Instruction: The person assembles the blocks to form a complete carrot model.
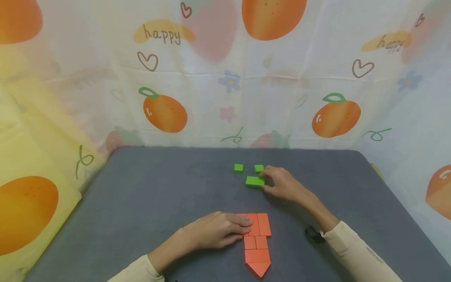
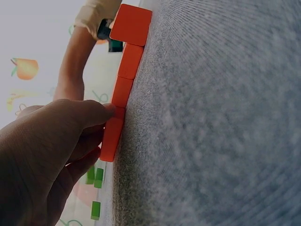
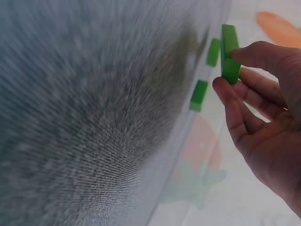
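Note:
Orange-red blocks lie edge to edge on the grey cloth, forming a figure with a triangular end toward me. My left hand rests on the upper left of this figure, fingers extended across the blocks; in the left wrist view the thumb touches a block's side. Farther back, my right hand pinches a green oblong block by its right end, between thumb and fingers. In the right wrist view that oblong block appears raised off the cloth. Two small green blocks, one left and one right, sit just behind it.
The grey table cover stretches out on both sides of the blocks. A fruit-printed curtain hangs along the table's back edge and down both sides. Beneath the right forearm is a dark wrist strap.

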Tool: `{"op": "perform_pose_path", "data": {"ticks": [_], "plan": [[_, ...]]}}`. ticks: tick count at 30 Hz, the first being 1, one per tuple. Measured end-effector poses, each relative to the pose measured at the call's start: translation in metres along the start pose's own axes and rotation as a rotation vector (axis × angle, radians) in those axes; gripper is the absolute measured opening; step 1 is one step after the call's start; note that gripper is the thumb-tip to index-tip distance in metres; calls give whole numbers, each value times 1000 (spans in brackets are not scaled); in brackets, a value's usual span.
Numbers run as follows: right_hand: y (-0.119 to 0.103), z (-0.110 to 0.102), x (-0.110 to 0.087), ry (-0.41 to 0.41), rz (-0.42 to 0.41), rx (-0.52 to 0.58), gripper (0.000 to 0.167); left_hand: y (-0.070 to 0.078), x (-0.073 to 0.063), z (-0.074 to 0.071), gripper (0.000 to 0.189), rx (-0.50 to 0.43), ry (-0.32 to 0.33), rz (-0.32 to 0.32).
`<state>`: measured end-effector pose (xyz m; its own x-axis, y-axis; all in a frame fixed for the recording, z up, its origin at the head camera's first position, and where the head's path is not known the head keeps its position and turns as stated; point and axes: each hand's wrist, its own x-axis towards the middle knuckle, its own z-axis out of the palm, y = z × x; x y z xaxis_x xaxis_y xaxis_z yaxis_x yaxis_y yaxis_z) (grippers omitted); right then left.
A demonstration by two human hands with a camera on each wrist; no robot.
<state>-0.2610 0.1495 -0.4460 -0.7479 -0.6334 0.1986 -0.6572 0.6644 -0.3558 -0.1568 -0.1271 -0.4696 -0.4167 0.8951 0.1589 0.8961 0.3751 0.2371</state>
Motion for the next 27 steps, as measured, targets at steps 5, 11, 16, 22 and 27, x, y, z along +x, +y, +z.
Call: {"op": "perform_pose_path", "data": {"ticks": [5,11,16,22,27], "plan": [[-12,-6,-18,-20,-69,93,27,1,1,-1,36,-5,-13,-7],[-18,0,-31,-132,-164,132,25,2,2,0,36,5,-4,-5],[-19,1,-32,-254,-170,155,25,1,1,1,36,-6,-5,-10],[-24,2,-24,-273,-190,130,28,0,0,2,36,-20,-5,-4],[-29,3,-22,-308,-196,142,31,0,0,1,36,1,5,10]]}}
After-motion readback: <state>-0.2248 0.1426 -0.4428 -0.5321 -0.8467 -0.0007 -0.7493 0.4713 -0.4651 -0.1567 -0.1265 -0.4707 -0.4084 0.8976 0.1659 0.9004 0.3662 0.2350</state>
